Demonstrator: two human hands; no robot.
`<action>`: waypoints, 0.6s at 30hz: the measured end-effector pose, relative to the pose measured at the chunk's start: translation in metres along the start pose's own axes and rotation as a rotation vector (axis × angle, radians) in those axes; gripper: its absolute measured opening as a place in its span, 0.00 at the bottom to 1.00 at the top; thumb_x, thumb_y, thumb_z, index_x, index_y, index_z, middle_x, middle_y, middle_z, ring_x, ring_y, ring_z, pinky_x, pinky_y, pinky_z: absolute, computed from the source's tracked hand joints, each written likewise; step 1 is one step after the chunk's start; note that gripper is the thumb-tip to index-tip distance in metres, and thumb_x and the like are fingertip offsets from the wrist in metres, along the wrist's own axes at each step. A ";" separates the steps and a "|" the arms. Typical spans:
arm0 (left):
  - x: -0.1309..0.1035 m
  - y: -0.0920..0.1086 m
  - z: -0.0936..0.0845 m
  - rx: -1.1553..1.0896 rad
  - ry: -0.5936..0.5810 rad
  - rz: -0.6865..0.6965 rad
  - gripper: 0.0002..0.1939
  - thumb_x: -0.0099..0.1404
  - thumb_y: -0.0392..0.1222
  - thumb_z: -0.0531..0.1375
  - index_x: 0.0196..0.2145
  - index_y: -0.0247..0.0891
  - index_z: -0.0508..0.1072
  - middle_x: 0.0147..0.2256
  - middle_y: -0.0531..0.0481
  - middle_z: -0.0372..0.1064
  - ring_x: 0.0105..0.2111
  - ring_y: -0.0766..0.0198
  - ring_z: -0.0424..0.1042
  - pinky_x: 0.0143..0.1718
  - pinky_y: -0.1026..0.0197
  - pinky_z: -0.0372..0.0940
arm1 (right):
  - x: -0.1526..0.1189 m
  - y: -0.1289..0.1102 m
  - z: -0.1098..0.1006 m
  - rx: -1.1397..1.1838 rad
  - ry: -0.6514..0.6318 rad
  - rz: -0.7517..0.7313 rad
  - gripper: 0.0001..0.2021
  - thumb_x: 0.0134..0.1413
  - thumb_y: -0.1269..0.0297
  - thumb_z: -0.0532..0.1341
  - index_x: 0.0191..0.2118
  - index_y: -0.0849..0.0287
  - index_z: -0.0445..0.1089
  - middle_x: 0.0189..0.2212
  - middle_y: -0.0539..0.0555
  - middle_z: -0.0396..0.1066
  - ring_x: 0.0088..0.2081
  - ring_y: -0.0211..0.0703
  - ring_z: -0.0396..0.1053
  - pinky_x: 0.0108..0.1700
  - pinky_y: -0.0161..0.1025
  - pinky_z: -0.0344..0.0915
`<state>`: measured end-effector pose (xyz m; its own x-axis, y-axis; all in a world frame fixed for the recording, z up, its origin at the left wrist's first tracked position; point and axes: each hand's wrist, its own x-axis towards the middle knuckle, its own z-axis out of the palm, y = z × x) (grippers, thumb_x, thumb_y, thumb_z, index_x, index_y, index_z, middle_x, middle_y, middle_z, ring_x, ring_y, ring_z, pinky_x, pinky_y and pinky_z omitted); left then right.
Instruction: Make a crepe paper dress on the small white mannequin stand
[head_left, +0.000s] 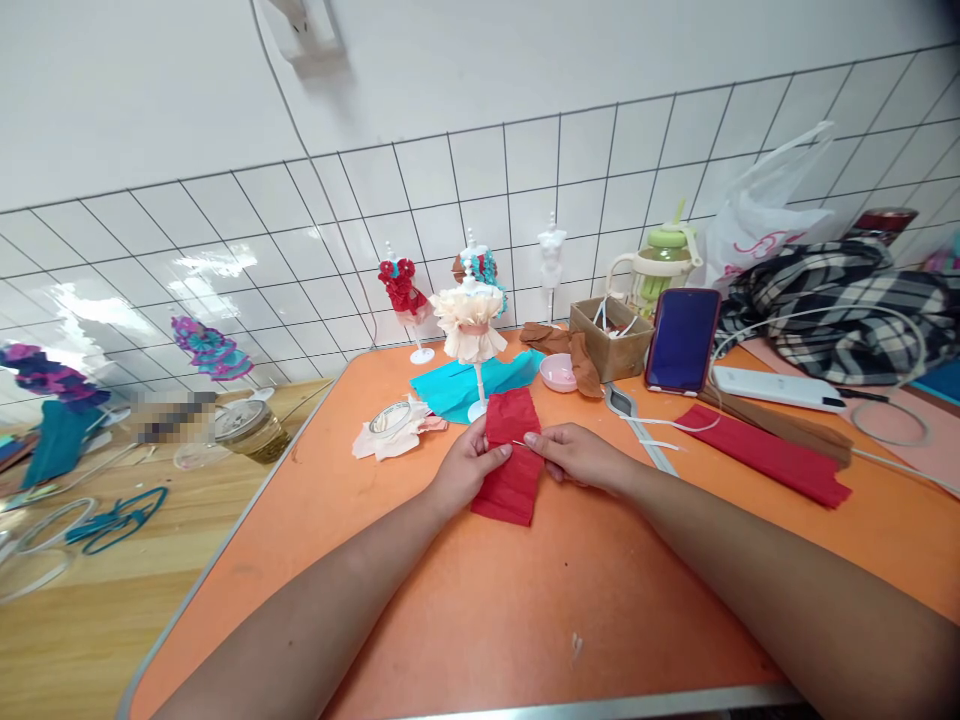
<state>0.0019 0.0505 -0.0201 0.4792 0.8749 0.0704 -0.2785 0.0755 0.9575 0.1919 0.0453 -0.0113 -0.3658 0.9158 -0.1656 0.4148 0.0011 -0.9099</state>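
A strip of red crepe paper point(511, 490) stands nearly upright in front of me, just above the orange table. My left hand point(469, 465) is closed on its left edge, thumb in front and fingers behind. At the right edge, my right hand point(570, 455) is closed in a pinch. From its thumb tip a thin, pale, needle-like piece point(519, 443) lies across the paper; its exact kind is too small to tell. Just behind is a white mini dress form point(470, 320) in a ruffled cream paper dress, with blue crepe paper point(442, 388) at its base.
Cream paper scraps with a tape roll point(390, 420) lie left of my hands. To the right are a pink bowl point(559, 373), a cardboard box point(611, 340), scissors point(641, 430), a phone point(682, 340) and another red paper strip point(772, 455). More dress forms stand along the tiled wall.
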 end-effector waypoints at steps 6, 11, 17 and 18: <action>0.001 0.000 -0.004 0.014 -0.013 0.011 0.37 0.55 0.40 0.66 0.60 0.41 0.57 0.45 0.44 0.73 0.40 0.55 0.74 0.40 0.57 0.68 | 0.000 0.000 -0.001 -0.055 -0.060 0.017 0.31 0.52 0.34 0.47 0.19 0.59 0.60 0.13 0.46 0.58 0.13 0.30 0.50 0.18 0.32 0.46; 0.000 0.000 -0.001 0.131 0.013 0.025 0.32 0.53 0.41 0.67 0.55 0.38 0.63 0.47 0.44 0.71 0.43 0.55 0.72 0.43 0.58 0.66 | 0.000 0.000 -0.002 -0.060 -0.035 -0.036 0.29 0.53 0.36 0.48 0.19 0.59 0.59 0.13 0.46 0.59 0.15 0.30 0.52 0.20 0.31 0.49; 0.002 0.001 -0.004 0.101 0.056 0.084 0.41 0.54 0.41 0.67 0.62 0.43 0.54 0.48 0.45 0.70 0.44 0.56 0.71 0.43 0.59 0.66 | 0.000 -0.002 -0.006 -0.047 -0.022 0.009 0.29 0.53 0.37 0.48 0.29 0.61 0.68 0.14 0.46 0.60 0.16 0.32 0.54 0.20 0.31 0.49; 0.003 0.001 -0.005 0.098 0.052 0.087 0.42 0.54 0.41 0.67 0.62 0.43 0.52 0.50 0.45 0.69 0.46 0.56 0.70 0.44 0.59 0.65 | -0.001 -0.002 -0.006 -0.048 -0.029 0.017 0.29 0.53 0.37 0.48 0.29 0.61 0.68 0.14 0.46 0.61 0.16 0.32 0.53 0.20 0.31 0.49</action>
<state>-0.0011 0.0551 -0.0204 0.4120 0.8999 0.1426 -0.2336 -0.0469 0.9712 0.1962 0.0472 -0.0071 -0.3823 0.9038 -0.1924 0.4599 0.0055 -0.8879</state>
